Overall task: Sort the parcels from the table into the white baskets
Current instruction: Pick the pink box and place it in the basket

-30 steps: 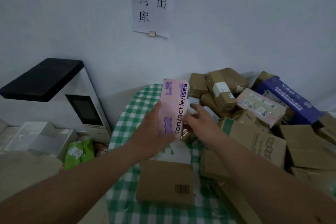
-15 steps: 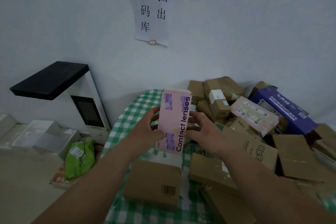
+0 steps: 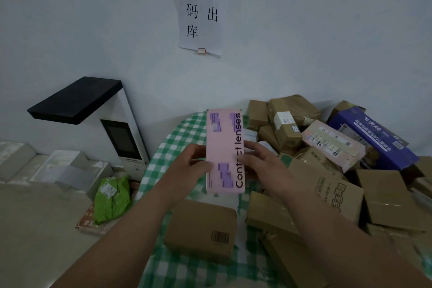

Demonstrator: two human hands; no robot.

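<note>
Here, pink box (image 3: 225, 151) between left hand (image 3: 190, 166) and right hand (image 3: 261, 163).

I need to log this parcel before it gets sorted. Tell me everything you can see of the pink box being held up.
The pink box is a long, flat carton, apparently cardboard, held upright above the green checked tablecloth. "Contact lenses" runs in black lettering up its right side; blurred purple patches sit at top and bottom. It looks closed and undamaged. The left hand grips its left edge, the right hand its right edge, fingers over the lettering. Nothing else touches it.
</note>
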